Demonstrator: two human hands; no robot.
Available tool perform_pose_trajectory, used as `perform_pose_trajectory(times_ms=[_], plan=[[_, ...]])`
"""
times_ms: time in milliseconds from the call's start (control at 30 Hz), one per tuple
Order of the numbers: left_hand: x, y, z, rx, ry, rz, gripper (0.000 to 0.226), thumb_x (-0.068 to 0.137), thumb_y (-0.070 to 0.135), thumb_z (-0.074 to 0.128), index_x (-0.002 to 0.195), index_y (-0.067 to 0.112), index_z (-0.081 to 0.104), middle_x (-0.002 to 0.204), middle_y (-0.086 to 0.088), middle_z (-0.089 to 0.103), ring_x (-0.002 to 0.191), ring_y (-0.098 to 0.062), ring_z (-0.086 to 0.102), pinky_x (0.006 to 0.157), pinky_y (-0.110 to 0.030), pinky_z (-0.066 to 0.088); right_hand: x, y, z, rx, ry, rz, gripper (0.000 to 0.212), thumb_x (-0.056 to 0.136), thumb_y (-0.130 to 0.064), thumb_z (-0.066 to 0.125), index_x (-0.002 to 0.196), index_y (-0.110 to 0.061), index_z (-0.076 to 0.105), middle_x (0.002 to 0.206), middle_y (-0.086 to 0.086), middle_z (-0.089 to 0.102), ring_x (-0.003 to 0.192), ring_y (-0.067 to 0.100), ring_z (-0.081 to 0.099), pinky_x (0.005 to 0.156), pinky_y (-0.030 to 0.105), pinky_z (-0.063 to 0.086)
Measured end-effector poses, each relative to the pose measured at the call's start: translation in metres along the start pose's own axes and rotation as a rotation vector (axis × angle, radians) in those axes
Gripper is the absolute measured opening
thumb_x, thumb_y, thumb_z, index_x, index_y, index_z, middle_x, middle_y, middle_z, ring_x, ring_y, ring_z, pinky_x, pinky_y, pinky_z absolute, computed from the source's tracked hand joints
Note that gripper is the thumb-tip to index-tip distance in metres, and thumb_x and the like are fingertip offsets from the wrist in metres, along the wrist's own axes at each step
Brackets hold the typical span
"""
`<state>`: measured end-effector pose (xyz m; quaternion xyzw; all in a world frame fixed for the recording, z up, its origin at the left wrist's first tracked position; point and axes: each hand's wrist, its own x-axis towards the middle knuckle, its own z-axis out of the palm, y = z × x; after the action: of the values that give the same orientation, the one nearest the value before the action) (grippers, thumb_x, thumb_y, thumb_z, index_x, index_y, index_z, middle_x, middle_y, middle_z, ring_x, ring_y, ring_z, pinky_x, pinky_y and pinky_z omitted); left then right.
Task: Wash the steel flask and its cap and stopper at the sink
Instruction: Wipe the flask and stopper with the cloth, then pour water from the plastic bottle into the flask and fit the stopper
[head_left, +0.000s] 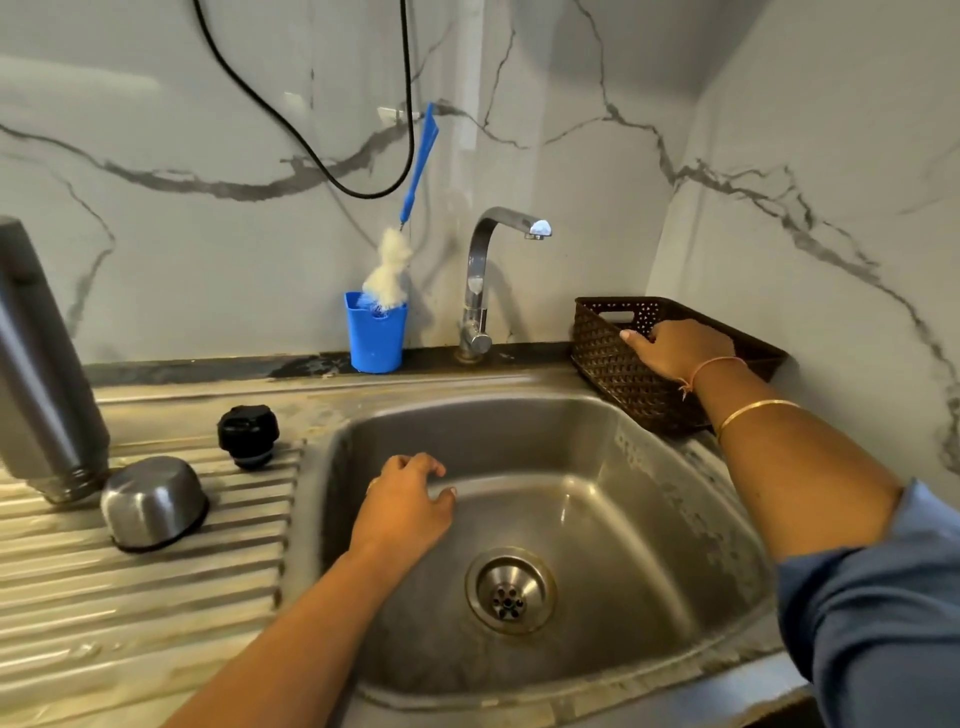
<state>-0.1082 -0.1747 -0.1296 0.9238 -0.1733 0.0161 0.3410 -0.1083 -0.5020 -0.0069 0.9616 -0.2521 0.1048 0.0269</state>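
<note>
Both hands are apart and neither is on a piece of the flask: the left hand (402, 506) hangs over the near side of the sink (649, 519) with fingers loosely curled round nothing, above and left of the drain strainer (510, 590). On the ribbed drainboard (130, 597) to its left, the steel cap (153, 501) lies rim-down. The black stopper (248, 434) sits just behind it, and the steel flask (44, 374) stands at the far left, apparently mouth-down. Farther back, the right hand (675, 348) reaches over the rim of the brown basket (618, 374) on the counter corner; its fingers dip inside, so I cannot tell whether it grips anything. No water shows at the tap (483, 270), and the bottle brush (387, 270) rests in its blue cup (375, 338) against the wall. All three pieces are set out apart, with no suds visible. Washing looks either finished and draining or not yet begun; the basket reach may be for a scrubber.
</note>
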Motion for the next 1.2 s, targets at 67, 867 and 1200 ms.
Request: perform_pose_trajectory(times_ms=[67, 867, 1200], plan=[[-0.001, 0.002, -0.002, -0.008, 0.007, 0.020, 0.032, 0.090, 0.031, 0.058, 0.121, 0.024, 0.056, 0.131, -0.003, 0.047, 0.119, -0.023, 0.048, 0.101, -0.031, 0.040, -0.004, -0.007, -0.002, -0.068, 0.169, -0.041, 0.064, 0.096, -0.059, 0.024, 0.110, -0.009, 0.061, 0.111, 0.015, 0.063, 0.103, 0.034, 0.057, 0.090, 0.044, 0.045], [-0.088, -0.089, -0.150, -0.056, -0.046, 0.104, 0.031, 0.083, 0.006, 0.067, 0.103, 0.029, 0.060, 0.099, 0.005, 0.063, 0.093, -0.007, 0.062, 0.085, -0.020, 0.051, -0.148, -0.212, 0.041, 0.702, 0.067, -0.452, 0.042, 0.097, -0.043, 0.040, 0.071, -0.015, 0.057, 0.075, 0.003, 0.052, 0.071, 0.022, 0.052, 0.064, 0.037, 0.042], [-0.083, -0.167, -0.221, -0.035, 0.417, -0.192, 0.010, 0.085, 0.013, 0.067, 0.089, 0.021, 0.065, 0.089, 0.004, 0.067, 0.077, -0.011, 0.062, 0.060, -0.014, 0.037, -0.165, -0.221, 0.040, 0.690, 0.053, -0.490, 0.040, 0.098, -0.041, 0.040, 0.083, -0.012, 0.064, 0.083, 0.004, 0.057, 0.076, 0.022, 0.055, 0.072, 0.042, 0.048]])
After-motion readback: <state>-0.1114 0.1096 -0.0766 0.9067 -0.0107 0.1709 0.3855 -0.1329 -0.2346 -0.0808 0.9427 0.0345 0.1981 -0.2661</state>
